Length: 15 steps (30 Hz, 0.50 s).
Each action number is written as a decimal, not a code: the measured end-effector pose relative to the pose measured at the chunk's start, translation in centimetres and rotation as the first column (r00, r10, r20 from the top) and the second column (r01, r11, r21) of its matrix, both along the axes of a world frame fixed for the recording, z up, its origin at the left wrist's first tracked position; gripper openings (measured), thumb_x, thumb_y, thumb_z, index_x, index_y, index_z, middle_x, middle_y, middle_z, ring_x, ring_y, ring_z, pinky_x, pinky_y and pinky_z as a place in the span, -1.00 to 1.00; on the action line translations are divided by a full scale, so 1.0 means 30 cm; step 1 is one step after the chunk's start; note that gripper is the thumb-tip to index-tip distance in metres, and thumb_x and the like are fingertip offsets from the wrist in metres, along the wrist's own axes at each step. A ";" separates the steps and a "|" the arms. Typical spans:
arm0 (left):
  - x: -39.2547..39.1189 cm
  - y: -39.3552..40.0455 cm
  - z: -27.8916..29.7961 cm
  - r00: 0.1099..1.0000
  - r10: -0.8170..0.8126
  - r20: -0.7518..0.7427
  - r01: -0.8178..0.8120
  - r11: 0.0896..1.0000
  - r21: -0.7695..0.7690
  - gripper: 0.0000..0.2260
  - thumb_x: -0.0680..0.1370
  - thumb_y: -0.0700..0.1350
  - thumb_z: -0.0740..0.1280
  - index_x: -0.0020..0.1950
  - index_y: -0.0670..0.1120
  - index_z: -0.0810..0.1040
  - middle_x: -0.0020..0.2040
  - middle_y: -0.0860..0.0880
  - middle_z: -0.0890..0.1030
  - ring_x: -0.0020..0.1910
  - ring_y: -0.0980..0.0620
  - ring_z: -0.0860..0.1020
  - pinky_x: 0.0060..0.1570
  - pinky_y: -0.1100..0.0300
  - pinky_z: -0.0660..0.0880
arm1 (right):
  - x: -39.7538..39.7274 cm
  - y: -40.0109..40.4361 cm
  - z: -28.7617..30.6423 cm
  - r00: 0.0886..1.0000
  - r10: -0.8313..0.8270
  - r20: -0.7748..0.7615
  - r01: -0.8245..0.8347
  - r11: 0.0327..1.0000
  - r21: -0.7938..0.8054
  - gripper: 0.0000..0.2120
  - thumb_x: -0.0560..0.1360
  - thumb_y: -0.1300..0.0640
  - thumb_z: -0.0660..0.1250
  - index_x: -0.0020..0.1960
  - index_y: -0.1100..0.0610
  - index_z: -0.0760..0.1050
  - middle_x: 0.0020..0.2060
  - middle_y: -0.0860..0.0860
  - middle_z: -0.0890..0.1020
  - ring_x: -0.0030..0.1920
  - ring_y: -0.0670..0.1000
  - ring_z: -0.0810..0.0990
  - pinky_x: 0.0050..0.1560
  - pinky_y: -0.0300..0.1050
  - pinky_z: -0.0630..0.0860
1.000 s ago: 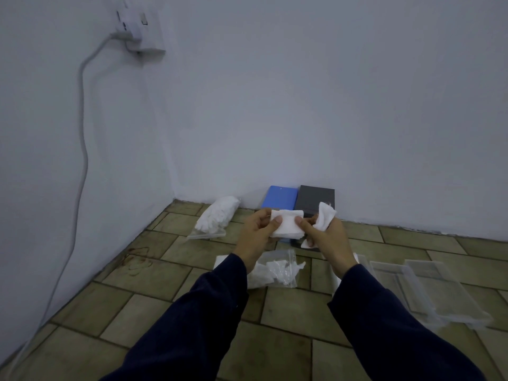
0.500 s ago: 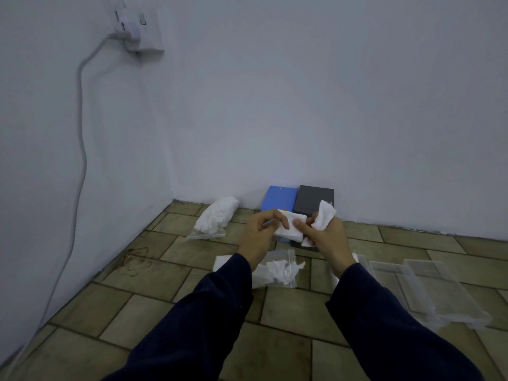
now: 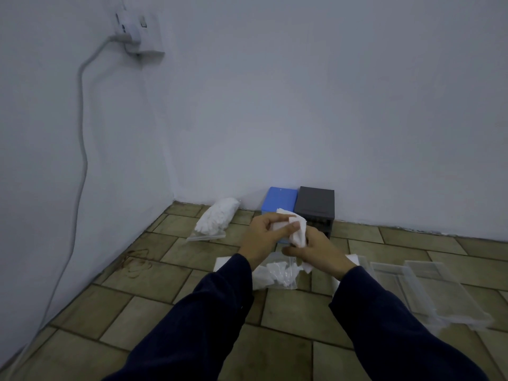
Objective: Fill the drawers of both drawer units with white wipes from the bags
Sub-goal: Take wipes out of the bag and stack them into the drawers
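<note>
Two hands are raised before the blue drawer unit (image 3: 279, 199). White wipes (image 3: 298, 229) are pinched by the left hand (image 3: 264, 236) and gripped by the right hand (image 3: 320, 251). Bare tiled floor (image 3: 154, 303) is seen left of the unit.

Both forearms, in dark blue sleeves, extend forward and converge at centre. The left hand (image 3: 264, 234) is raised, fingers curled, thumb and forefinger pinching a white wipe (image 3: 295, 229). The right hand (image 3: 319, 253) sits just below and beside it, back upward, fingers curled round the same wipe. The two hands are touching or nearly so.
</note>
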<state>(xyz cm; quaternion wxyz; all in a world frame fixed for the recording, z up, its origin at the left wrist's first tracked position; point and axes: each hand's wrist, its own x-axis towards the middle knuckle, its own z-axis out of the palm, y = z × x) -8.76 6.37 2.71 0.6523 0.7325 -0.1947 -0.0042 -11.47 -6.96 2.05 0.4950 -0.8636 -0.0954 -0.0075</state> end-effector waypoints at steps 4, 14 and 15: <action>0.005 0.011 -0.003 1.000 0.008 0.024 -0.009 0.999 0.041 -0.86 0.48 -0.26 0.38 0.02 -0.19 0.61 -0.14 0.10 0.58 -0.20 0.35 0.55 -0.20 0.50 0.46 | -0.002 -0.008 0.002 0.996 0.080 0.029 -0.079 0.996 -0.044 -0.80 0.41 0.17 0.45 -0.07 -0.03 0.48 -0.26 -0.14 0.54 -0.31 -0.24 0.51 -0.31 -0.42 0.42; 0.022 0.031 -0.005 0.977 0.041 -0.210 -0.074 0.986 -0.152 -0.98 0.49 -0.23 0.37 -0.10 -0.16 0.58 -0.07 -0.10 0.59 -0.05 -0.03 0.55 -0.09 0.21 0.55 | -0.005 -0.041 -0.005 0.988 -0.080 0.129 0.047 0.969 0.245 -0.80 0.53 0.05 0.28 -0.22 0.12 0.53 -0.39 -0.06 0.53 -0.40 -0.17 0.48 -0.33 -0.33 0.42; 0.024 0.031 -0.004 0.972 0.034 -0.233 -0.077 0.981 -0.177 -0.99 0.49 -0.23 0.37 -0.11 -0.16 0.59 -0.09 -0.09 0.59 -0.06 -0.03 0.55 -0.07 0.18 0.54 | -0.002 -0.045 -0.006 0.985 -0.111 0.134 0.074 0.963 0.258 -0.80 0.54 0.10 0.28 -0.20 0.17 0.53 -0.39 -0.05 0.53 -0.42 -0.21 0.47 -0.36 -0.37 0.41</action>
